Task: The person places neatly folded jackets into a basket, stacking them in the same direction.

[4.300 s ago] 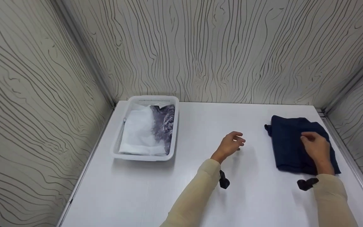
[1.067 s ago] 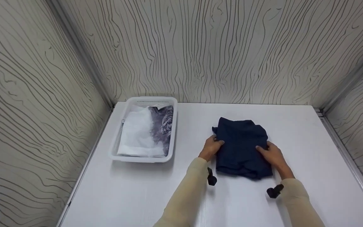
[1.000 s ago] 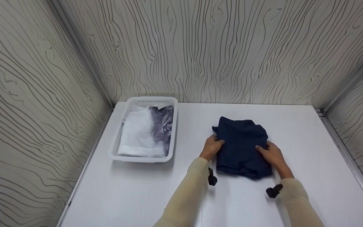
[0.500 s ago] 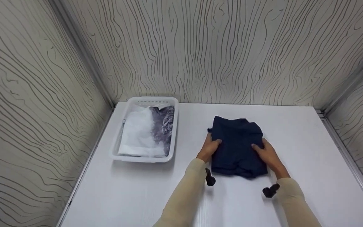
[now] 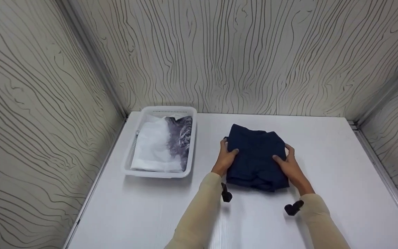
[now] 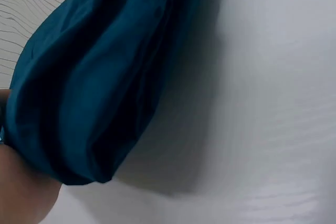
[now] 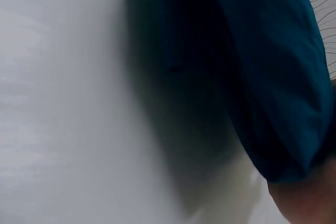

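A folded navy-blue garment (image 5: pixel 256 157) is held between both hands in the head view; its exact kind is hidden by the folds. My left hand (image 5: pixel 224 159) grips its left edge, thumb on top and fingers partly beneath. On the right edge, my right hand (image 5: pixel 289 166) pinches it the same way. In the left wrist view the cloth (image 6: pixel 89 87) hangs in loose layers above the tabletop and casts a shadow. The right wrist view also shows the cloth (image 7: pixel 273 72) raised, with part of the hand at the lower right.
A white plastic basket (image 5: pixel 159 174) stands at the back left of the white table (image 5: pixel 143 218). Inside it lies a folded white and grey-purple garment (image 5: pixel 154 145). Wood-grain patterned panels (image 5: pixel 219 55) enclose the table at the back and sides.
Several seconds ago the garment lay at the far right under my right hand. It was then brought to the middle, gripped by both hands, and has since shifted slightly left and up.
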The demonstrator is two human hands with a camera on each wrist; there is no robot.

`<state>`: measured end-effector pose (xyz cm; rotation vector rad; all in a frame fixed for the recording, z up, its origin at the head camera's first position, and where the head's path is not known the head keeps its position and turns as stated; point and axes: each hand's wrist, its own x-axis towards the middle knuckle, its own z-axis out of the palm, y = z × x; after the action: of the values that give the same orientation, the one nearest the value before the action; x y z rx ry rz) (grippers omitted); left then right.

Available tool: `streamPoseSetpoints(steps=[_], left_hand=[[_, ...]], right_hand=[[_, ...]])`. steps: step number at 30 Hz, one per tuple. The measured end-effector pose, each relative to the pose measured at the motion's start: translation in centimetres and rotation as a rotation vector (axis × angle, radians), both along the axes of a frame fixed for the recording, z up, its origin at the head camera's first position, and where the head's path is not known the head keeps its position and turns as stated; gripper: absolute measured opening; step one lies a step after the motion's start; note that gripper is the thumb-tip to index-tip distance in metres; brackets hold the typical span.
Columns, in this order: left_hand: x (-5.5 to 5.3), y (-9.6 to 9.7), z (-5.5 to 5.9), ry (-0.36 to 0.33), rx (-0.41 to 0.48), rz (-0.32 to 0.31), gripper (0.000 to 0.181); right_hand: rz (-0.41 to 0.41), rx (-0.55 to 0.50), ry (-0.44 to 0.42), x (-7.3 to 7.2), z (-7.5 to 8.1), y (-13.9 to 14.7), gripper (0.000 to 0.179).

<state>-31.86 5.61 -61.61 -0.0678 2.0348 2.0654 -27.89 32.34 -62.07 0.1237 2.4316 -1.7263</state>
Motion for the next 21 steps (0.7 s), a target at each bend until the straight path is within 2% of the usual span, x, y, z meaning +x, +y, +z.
streamPoseSetpoints(steps=[4,8,12,17,21], left_hand=[[-0.4,-0.6,0.1,0.066,0.005,-0.021,0.078],[-0.8,-1.3,0.3,0.096,-0.025,-0.057,0.062],[-1.0,-1.9,0.5,0.077,-0.038,-0.080,0.048],[-1.3,-2.6,0.8,0.060,-0.044,-0.091,0.052],[-1.6,-3.2,1.1,0.055,-0.021,-0.115,0.066]], right_hand=[[0.028,-0.020,0.073,-0.5,0.3,-0.2,0.093],[0.062,-0.003,0.075,-0.9,0.6,-0.4,0.082],[0.067,0.017,0.046,-1.3,1.0,-0.7,0.075],[0.080,0.018,0.032,-1.5,1.5,-1.1,0.075],[0.092,0.004,0.018,-1.7,2.2,-1.5,0.081]])
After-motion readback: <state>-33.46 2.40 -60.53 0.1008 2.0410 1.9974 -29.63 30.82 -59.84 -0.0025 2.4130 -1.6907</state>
